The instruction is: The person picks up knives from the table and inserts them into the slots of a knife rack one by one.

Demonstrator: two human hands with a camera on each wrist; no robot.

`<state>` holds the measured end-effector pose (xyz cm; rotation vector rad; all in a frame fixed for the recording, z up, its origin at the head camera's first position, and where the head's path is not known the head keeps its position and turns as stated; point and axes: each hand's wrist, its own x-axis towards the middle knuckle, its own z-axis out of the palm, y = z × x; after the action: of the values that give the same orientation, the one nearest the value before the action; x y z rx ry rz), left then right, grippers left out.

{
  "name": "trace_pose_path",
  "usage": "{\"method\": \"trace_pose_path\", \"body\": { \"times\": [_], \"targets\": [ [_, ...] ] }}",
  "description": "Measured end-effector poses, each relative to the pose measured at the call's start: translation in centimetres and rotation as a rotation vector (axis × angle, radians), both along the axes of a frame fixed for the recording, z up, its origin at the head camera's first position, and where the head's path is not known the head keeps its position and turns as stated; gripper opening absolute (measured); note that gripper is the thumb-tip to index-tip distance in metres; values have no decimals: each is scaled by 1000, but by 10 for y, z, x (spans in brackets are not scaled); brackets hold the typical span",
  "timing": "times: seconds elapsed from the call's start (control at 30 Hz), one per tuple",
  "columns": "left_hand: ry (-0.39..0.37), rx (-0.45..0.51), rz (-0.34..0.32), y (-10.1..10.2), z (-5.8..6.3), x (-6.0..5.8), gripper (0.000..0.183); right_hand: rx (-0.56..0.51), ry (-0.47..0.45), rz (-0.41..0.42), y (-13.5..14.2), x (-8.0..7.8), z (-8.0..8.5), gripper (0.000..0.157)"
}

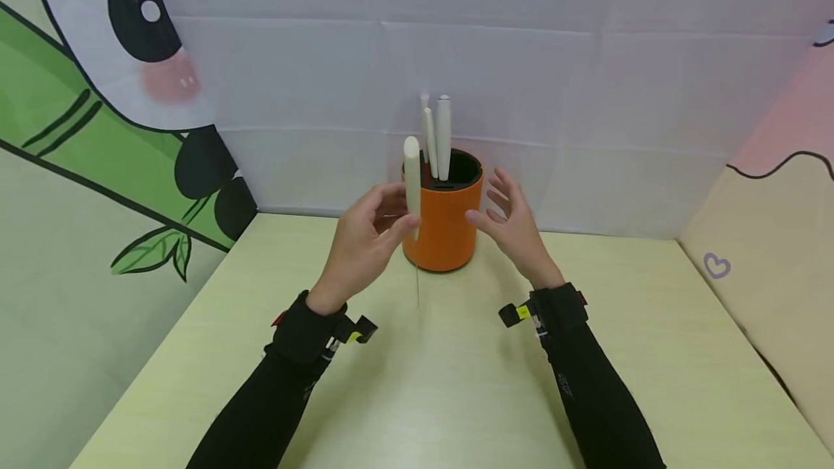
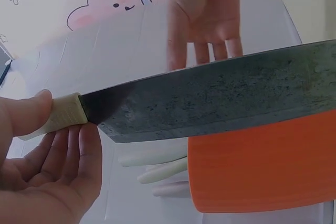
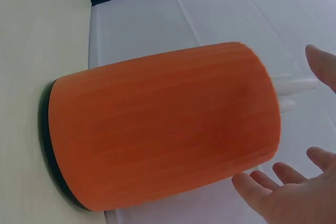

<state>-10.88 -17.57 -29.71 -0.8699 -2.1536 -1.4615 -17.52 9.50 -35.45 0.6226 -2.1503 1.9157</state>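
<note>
My left hand point(image 1: 357, 248) pinches the cream handle of a cleaver point(image 2: 210, 95) between thumb and fingers. In the left wrist view its broad, dark-stained blade spans the picture. The head view shows the handle point(image 1: 412, 168) upright, with the blade nearly edge-on and pointing down. Just behind it stands an orange round knife holder point(image 1: 449, 230) with a black slotted insert. Several pale handles point(image 1: 444, 137) stick up from it. At the holder's right side, my right hand point(image 1: 517, 230) has loosely spread fingers and holds nothing; whether its thumb touches the holder I cannot tell.
The holder stands on a pale wooden table point(image 1: 456, 382), close to its back edge. A white cloth backdrop point(image 1: 508, 78) rises right behind it. Printed panels flank the table at the left and right.
</note>
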Motion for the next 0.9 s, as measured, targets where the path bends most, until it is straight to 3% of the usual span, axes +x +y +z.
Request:
{"method": "trace_pose_path", "body": {
  "times": [0.17,0.4,0.67,0.9],
  "targets": [
    [22,16,-19,3,10,0,45,20,-86,-29,-8,-24,-18,98],
    [67,4,-29,7,20,-4,45,8,-154,-37,-15,-39,-42,101],
    [119,-3,-92,-6,35,-1,45,43,-125,-86,-37,-22,-59,106],
    [157,-17,-141,-14,52,-1,45,51,-125,-152,-52,1,-64,104]
  ]
}}
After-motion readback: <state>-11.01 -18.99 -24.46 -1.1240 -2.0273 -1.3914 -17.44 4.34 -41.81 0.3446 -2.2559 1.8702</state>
